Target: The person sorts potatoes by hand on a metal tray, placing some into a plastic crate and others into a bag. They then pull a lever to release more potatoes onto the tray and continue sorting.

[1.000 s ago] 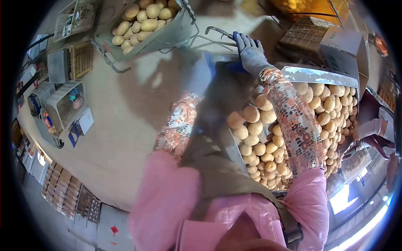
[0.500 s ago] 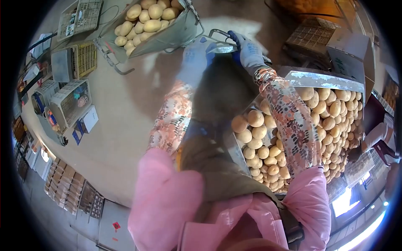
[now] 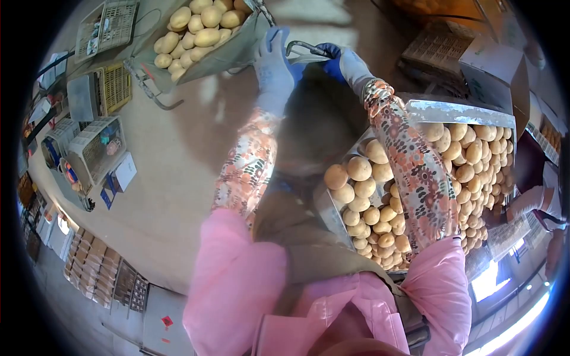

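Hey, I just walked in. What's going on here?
A person in gloves is standing beside a bin full of potatoes. Their right hand is closed at the end of a bent metal handle; their left hand is next to it, fingers stretched out, though whether it touches is unclear. Farther off, a fabric carrier with metal handles holds more potatoes. At the right edge of the view, a co-worker's gloved hand is near the bin.

Floral sleeves [image 3: 415, 178] are mixing orange, white and black.
The jacket [image 3: 237, 267] is showing pink, the gloves [image 3: 274, 74] are pairing pale with deep blue, the potatoes [image 3: 359, 168] are looking tan.
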`<state>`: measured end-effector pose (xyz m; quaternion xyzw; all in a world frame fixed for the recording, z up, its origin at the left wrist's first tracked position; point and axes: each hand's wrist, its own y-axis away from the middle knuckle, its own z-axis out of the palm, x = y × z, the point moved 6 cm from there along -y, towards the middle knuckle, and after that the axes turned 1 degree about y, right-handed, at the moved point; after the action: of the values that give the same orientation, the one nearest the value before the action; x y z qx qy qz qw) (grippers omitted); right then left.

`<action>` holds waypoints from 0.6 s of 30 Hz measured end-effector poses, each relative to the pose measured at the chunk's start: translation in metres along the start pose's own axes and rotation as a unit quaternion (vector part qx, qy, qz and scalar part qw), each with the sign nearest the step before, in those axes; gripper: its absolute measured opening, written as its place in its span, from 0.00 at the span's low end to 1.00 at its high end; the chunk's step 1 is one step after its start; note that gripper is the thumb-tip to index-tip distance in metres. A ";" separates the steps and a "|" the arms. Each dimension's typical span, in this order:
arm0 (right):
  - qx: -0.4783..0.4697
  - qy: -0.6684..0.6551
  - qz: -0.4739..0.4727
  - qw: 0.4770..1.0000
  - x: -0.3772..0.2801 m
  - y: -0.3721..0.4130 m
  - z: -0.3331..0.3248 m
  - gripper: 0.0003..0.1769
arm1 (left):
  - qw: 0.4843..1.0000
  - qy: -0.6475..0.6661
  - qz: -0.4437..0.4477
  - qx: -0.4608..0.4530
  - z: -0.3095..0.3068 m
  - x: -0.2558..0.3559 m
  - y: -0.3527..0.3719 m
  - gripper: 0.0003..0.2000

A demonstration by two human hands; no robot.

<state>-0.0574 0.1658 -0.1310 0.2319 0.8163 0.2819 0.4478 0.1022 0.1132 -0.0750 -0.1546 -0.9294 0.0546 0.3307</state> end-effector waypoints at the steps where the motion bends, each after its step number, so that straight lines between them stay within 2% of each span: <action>1: -0.001 0.000 0.000 1.000 0.001 -0.002 0.001 0.19 | 1.000 0.000 -0.001 0.000 0.004 -0.005 -0.001 0.26; 3: -0.047 -0.069 0.015 0.996 0.011 -0.015 0.011 0.17 | 0.988 0.096 0.049 -0.106 0.028 -0.016 -0.004 0.24; 4: -0.068 -0.103 0.022 0.992 0.016 -0.022 0.015 0.16 | 0.988 0.095 0.051 -0.107 0.033 -0.022 -0.004 0.24; 6: -0.108 -0.172 0.039 0.978 0.020 -0.028 0.020 0.14 | 0.930 0.253 -0.111 -0.243 0.057 -0.036 -0.001 0.21; 7: -0.106 -0.173 0.040 0.978 0.023 -0.028 0.020 0.14 | 0.929 0.254 -0.110 -0.245 0.059 -0.038 -0.002 0.21; 9: -0.087 -0.143 0.055 0.984 0.022 -0.025 0.016 0.09 | 0.863 0.331 -0.201 -0.324 0.068 -0.040 0.002 0.17; 12: -0.115 -0.140 0.049 0.982 0.018 -0.024 0.016 0.07 | 0.849 0.349 -0.216 -0.333 0.069 -0.037 0.001 0.16; 13: -0.114 -0.140 0.049 0.982 0.017 -0.024 0.014 0.07 | 0.849 0.349 -0.216 -0.333 0.068 -0.035 0.002 0.16; 15: -0.131 -0.099 -0.010 0.986 0.011 -0.023 0.012 0.08 | 0.950 0.167 -0.048 -0.261 0.053 -0.022 -0.007 0.11; 18: -0.110 -0.105 -0.045 0.987 0.013 -0.015 0.011 0.08 | 0.962 0.121 -0.002 -0.244 0.053 -0.019 -0.002 0.08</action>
<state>-0.0560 0.1658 -0.1540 0.1722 0.7383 0.3237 0.5661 0.0828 0.1052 -0.1270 -0.2339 -0.8679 -0.1937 0.3930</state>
